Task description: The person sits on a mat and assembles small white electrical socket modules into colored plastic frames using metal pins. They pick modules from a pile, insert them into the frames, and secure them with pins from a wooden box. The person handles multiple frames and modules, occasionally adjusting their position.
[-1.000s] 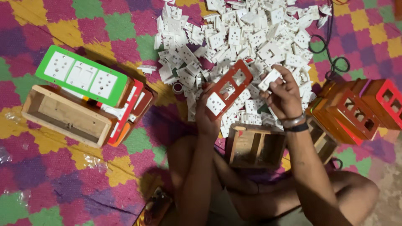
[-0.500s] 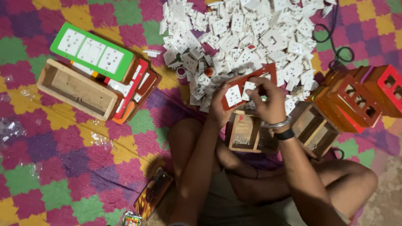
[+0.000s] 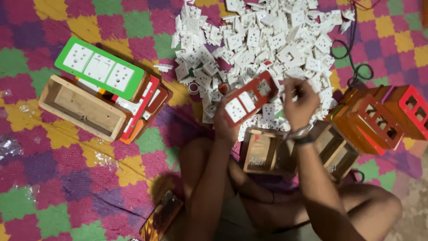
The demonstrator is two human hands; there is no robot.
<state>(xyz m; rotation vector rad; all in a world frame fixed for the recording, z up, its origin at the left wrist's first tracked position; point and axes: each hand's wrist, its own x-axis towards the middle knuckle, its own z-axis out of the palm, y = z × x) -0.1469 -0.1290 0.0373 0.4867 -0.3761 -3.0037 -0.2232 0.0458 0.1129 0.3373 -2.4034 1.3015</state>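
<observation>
My left hand grips the lower end of a red switch-board faceplate that has white socket modules fitted in two of its openings. It is tilted up to the right. My right hand is curled just right of the plate's upper end, over the pile of white socket and switch modules; I cannot tell whether its fingers pinch a module. An open wooden box lies on my lap below both hands.
A green faceplate with white sockets lies on stacked plates beside an empty wooden box at left. Red and orange boxes with plates stand at right. A black cable loops by the pile. Patchwork mat underneath.
The red plate has gained a second white module. My right hand has moved off the plate's face to the right, toward the pile.
</observation>
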